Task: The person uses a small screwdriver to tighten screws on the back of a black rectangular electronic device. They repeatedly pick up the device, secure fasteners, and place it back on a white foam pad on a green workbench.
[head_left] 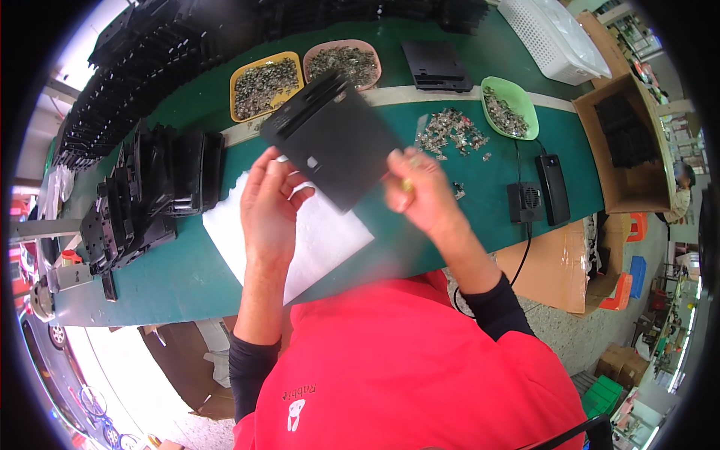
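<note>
A flat black plastic panel (349, 150), with a slotted raised strip along one edge, is tilted in the air above the bench and slightly blurred. My right hand (424, 189) grips its right corner, with a small yellow spot showing among the fingers. Beside the panel's lower left edge is my left hand (274, 195), fingers half curled and apart; whether the fingertips touch the panel is unclear. Beneath lies a white foam sheet (247, 225) on the green bench top (165, 277). Small metal parts (450, 133) form a loose pile past my right hand.
Yellow (235, 105), pink (367, 46) and green (527, 101) trays hold small metal parts. Black parts (142, 180) are stacked at left. Another black panel (435, 66) lies farther back. A black cabled device (553, 189), a cardboard box (634, 187) and a white basket (551, 37) stand at right.
</note>
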A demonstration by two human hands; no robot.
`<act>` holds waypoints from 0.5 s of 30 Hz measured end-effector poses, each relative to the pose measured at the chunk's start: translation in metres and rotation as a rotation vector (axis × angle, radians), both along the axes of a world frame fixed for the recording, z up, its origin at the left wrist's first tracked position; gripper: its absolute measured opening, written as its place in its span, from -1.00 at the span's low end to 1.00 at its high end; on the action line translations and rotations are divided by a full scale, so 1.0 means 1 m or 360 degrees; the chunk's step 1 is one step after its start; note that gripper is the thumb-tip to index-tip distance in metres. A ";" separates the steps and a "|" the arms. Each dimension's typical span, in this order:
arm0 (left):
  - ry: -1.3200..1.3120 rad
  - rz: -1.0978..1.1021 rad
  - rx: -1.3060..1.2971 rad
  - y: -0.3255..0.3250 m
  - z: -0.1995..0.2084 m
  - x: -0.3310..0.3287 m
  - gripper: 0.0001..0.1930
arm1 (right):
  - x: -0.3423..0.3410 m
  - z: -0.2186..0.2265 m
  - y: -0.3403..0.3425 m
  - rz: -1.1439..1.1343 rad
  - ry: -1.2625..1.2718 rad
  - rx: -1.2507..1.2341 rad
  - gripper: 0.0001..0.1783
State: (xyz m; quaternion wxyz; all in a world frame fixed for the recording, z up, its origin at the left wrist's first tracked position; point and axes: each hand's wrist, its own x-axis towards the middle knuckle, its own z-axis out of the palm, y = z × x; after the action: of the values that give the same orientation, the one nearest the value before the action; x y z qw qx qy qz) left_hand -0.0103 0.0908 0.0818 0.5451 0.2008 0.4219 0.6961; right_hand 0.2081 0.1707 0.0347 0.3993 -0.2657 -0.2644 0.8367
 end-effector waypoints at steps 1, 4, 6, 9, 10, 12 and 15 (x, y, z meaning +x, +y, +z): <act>0.0144 -0.0009 -0.0087 -0.002 0.000 0.002 -0.70 | 0.002 0.020 0.010 -0.0270 -0.0338 0.0141 -0.77; 0.0504 0.0002 -0.0156 -0.015 -0.013 -0.002 -0.75 | 0.017 0.061 0.054 -0.0791 -0.0747 0.0797 -0.79; 0.0839 0.0060 -0.0085 -0.019 -0.016 -0.002 -0.81 | 0.037 0.068 0.088 -0.1108 -0.1201 0.1343 -0.87; 0.1574 0.0294 0.0060 -0.027 -0.017 -0.021 -0.86 | 0.047 0.065 0.144 -0.1375 -0.1966 0.2541 -0.83; 0.1831 0.0383 0.0157 -0.029 -0.004 -0.030 -0.85 | 0.053 0.056 0.164 -0.1398 -0.2166 0.2974 -0.77; 0.2248 0.0686 0.0229 -0.035 0.012 -0.052 -0.83 | 0.047 0.035 0.176 -0.1287 -0.2350 0.3029 -0.77; 0.2474 0.1111 0.0079 -0.048 0.038 -0.100 -0.86 | 0.051 0.006 0.178 -0.1057 -0.2789 0.2856 -0.77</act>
State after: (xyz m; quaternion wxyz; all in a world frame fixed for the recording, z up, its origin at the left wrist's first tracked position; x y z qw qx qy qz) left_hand -0.1102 0.0425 0.1195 -0.1498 0.4919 0.6986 0.4975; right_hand 0.2590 0.3490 0.0405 0.3190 -0.4151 -0.8228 -0.2213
